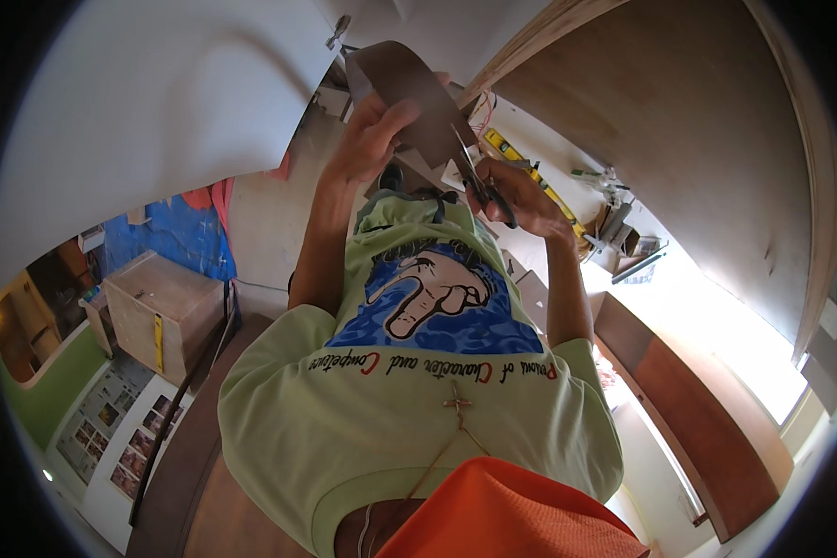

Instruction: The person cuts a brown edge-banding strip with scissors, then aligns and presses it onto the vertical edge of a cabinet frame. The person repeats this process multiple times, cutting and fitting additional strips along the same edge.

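My left hand [372, 139] is closed on a brown flexible sheet [409, 88], with the thumb lying on its face. The sheet curls over at its far end; I cannot tell whether it is sandpaper or a thin veneer. In my right hand [527, 197] are scissors [498, 203] with black handles, the fingers wrapped round them. Their blades point up and away and meet the sheet's lower right edge. Whether the blades have cut into it cannot be made out.
A large pale panel [158, 93] fills the upper left, and a big wooden panel [660, 121] the upper right. Beyond my right hand lies a yellow spirit level [553, 195] among loose tools. A wooden box [167, 302] stands at the left, near a blue sheet [167, 232].
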Motion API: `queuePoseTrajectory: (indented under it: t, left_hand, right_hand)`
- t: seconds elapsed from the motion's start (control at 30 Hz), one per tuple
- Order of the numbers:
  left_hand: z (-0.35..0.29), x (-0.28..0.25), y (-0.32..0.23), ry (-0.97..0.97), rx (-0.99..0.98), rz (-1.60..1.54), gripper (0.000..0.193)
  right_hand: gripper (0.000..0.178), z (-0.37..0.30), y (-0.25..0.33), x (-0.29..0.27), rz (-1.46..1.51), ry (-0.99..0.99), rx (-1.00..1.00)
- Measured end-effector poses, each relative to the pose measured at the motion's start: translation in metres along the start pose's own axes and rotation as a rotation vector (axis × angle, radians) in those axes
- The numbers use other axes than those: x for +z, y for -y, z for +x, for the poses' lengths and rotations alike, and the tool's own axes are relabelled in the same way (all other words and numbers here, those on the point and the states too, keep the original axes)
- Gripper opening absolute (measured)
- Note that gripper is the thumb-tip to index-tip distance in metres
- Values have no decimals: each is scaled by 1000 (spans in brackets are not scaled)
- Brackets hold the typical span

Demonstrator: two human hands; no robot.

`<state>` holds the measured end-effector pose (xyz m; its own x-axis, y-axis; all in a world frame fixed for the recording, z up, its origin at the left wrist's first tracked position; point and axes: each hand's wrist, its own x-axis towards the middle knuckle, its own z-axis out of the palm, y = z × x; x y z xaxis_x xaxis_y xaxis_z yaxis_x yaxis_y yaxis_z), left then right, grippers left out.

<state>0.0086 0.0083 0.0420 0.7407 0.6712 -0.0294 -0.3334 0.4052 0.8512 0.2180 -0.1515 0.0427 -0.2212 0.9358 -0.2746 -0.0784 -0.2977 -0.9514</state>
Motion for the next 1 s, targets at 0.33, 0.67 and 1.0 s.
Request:
queuePoseTrajectory:
  t: [0.33,0.67,1.0]
  left_hand:
    - [-7,0,5,19,-64,42,42]
    - [-5,6,20,50,-87,172,48]
    - [-6,10,19,35,-45,233,41]
  right_hand:
    - [74,-1,-25,-5,-108,49,4]
    - [84,-10,-31,-1,-226,-15,-41]
    - [83,-16,-24,13,-125,-105,15]
